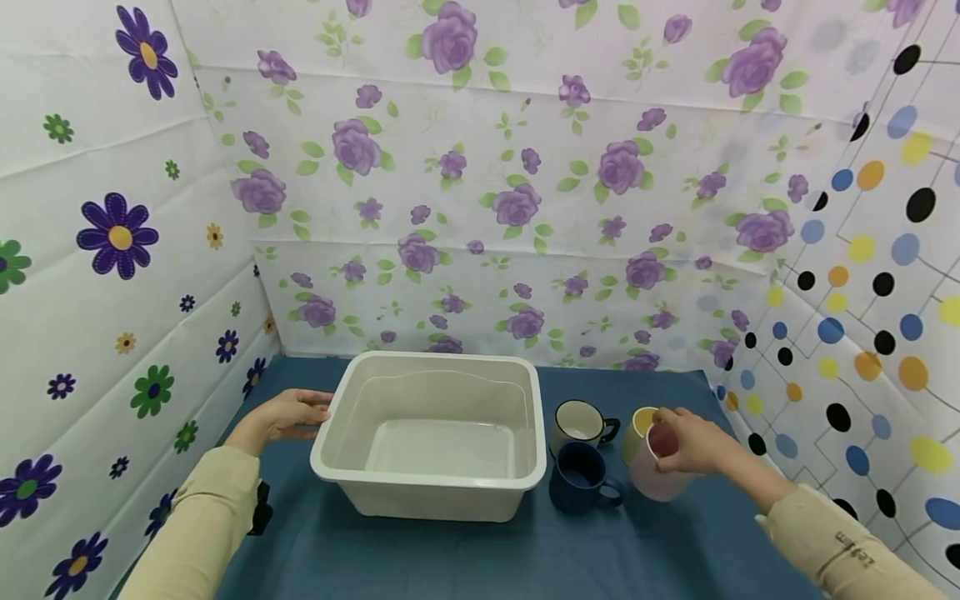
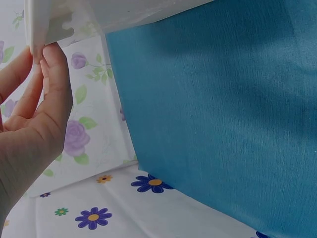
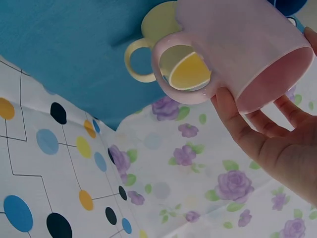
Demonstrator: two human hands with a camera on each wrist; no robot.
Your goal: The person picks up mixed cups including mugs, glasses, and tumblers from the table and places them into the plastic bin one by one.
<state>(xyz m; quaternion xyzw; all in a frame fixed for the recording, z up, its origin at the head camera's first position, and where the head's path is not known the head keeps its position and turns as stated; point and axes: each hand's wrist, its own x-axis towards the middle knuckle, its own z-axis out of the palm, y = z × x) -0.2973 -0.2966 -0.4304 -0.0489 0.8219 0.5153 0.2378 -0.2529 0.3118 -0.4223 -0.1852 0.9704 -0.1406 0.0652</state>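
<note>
A cream-white plastic basin [image 1: 435, 500] stands on the blue-covered table. At its left rim, my left hand [image 1: 292, 414] holds the edge; the left wrist view shows thumb and fingers [image 2: 58, 74] meeting at the rim [image 2: 37, 29]. My right hand [image 1: 697, 443] grips a pink mug [image 1: 658, 482] by its upper rim, and the mug's handle [image 3: 166, 89] shows in the right wrist view. Just behind the pink mug is a yellow mug [image 1: 632, 443], partly hidden. Between basin and pink mug stand a white mug with black rim [image 1: 576, 418] and a dark blue mug [image 1: 576, 493].
Flower-printed cloth [image 1: 517, 150] hangs behind the table, with other patterned cloth [image 1: 885, 367] on the right and flowered cloth [image 1: 67, 333] on the left. The blue tablecloth [image 1: 420, 562] spreads in front of the basin. A small black object [image 1: 261, 510] is beside the left sleeve.
</note>
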